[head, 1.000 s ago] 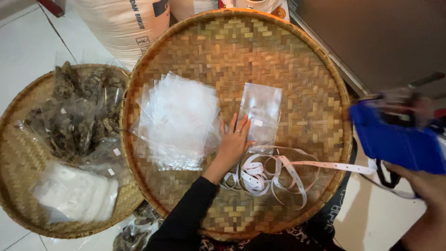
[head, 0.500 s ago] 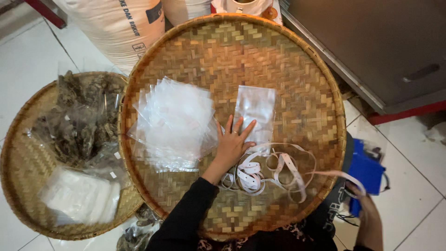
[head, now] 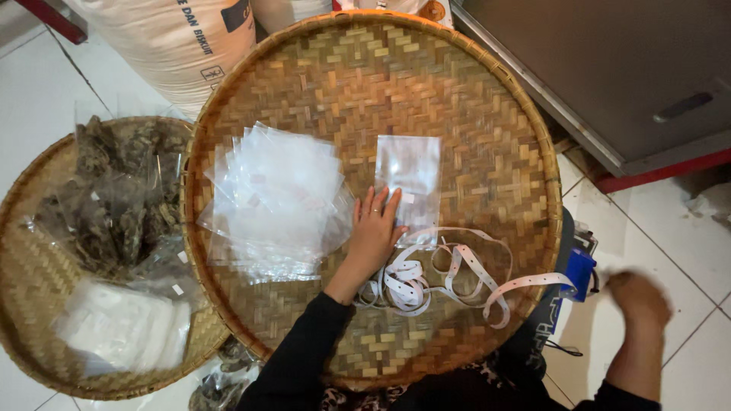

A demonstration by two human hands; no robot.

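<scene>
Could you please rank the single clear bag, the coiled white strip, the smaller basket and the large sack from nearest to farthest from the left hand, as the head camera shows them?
From the left hand:
1. Single clear bag, touching the fingertips, just right of them.
2. Coiled white strip, right of the wrist and nearly as close, though no contact shows.
3. Large sack, up at far left.
4. Smaller basket, left edge, lower down.

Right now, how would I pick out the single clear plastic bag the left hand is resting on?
Find the big round woven bamboo tray in the middle. The left hand lies flat near its centre, fingertips on the lower edge of a single clear rectangular plastic bag. Unlike the fanned heap of clear bags to its left, it lies alone and flat.
</scene>
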